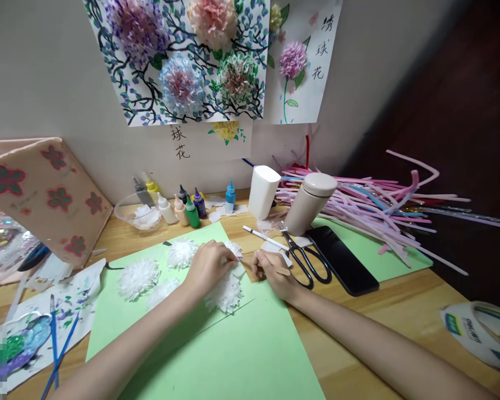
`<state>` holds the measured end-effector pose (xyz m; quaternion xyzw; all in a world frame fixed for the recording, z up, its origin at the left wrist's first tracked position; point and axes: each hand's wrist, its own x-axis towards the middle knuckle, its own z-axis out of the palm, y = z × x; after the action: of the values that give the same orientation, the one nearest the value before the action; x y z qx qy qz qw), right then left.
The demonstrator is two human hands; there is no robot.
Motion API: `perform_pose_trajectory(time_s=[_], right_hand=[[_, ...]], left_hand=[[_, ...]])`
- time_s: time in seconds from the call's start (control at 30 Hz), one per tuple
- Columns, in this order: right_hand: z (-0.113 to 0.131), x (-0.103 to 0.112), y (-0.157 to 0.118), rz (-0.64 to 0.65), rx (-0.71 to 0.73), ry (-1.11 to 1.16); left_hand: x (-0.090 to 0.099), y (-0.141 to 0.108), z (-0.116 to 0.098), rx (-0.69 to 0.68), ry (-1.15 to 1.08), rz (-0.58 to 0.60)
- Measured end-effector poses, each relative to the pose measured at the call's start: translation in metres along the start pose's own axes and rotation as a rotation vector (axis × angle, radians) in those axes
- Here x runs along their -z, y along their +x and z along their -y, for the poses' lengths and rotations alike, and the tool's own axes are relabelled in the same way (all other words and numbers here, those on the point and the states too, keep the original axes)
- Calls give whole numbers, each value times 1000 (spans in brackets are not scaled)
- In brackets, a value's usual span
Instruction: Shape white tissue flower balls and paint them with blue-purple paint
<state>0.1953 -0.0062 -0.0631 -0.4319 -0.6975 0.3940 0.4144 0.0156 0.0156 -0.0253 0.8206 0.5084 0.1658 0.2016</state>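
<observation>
My left hand (210, 266) is closed, its fingertips pinched at the upper edge of a fluffy white paper flower (225, 294); the exact grip is partly hidden. To its right, my right hand (275, 276) is curled around a thin, flat wooden stick (282, 271), whose tip is hidden by the fingers. Between the hands, a small brown patch shows at the sheet's edge. More white paper flowers (139, 279) lie left of my left hand on a light green sheet (216, 361). Black-handled scissors (304, 261) rest just beyond my right hand.
A black phone (342, 260) lies beside the scissors. Behind stand a white container (264, 193), a beige cup (310, 204) and several paint bottles (192, 212). Pipe cleaners (358, 203) pile at right, near a tape roll (483, 333). Brushes (55, 344) and a palette (29, 344) lie left.
</observation>
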Motion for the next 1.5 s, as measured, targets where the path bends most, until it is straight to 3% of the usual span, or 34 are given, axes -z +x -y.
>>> perform_pose_trajectory(time_s=[0.13,0.23,0.37,0.6,0.77,0.97,1.17,1.37,1.5], right_hand=[[-3,1,-5,-75,124,-34],[-2,1,-7,2,212,-84],[0,-1,-6,116,208,-164],[-2,-4,-4,109,185,-184],[-2,-5,-3,147,155,-198],[-2,-6,-1,159,125,-197],[-3,-10,1,78,-45,-24],[0,-4,-4,25,108,-108],[1,-4,-6,63,195,-165]], left_hand=[[-4,1,0,-42,103,-39],[-4,1,1,-45,131,-56],[-5,1,1,-51,129,-62],[-6,0,3,-64,122,-115],[5,2,15,22,215,-198],[11,5,26,47,367,-68],[11,4,26,74,382,51],[12,4,32,109,324,84],[14,3,33,95,334,103]])
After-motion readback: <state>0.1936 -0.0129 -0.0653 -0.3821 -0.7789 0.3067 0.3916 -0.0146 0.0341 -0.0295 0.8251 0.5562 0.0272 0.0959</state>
